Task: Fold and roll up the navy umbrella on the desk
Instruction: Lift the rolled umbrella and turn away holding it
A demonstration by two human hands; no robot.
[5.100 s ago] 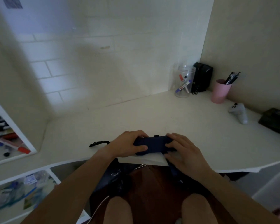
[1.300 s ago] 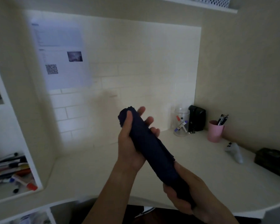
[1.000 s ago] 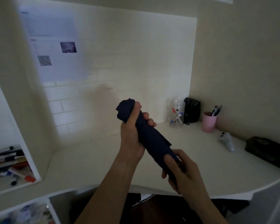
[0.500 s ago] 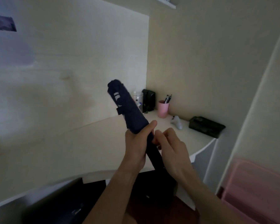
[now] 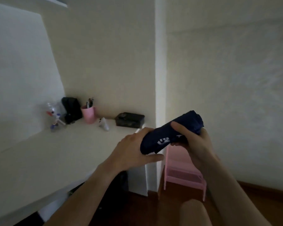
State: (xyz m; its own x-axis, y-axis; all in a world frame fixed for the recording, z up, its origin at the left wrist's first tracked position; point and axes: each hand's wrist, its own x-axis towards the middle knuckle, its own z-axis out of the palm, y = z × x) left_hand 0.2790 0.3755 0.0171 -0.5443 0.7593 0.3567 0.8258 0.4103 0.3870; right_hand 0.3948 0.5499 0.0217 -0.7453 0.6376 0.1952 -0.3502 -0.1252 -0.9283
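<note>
Right of white counter, off its end & above pink slatted rack: navy fabric umbrella w/ white print, rolled into tight tube, held mid-air, tilted. Left hand cupped round lower end, thumb out straight; right hand wrapped shut round upper half. Judged light, soft cloth over stiff core, prone to unrolling. Best grip: mid-roll, squeezing folds flat; strap not visible.
</note>
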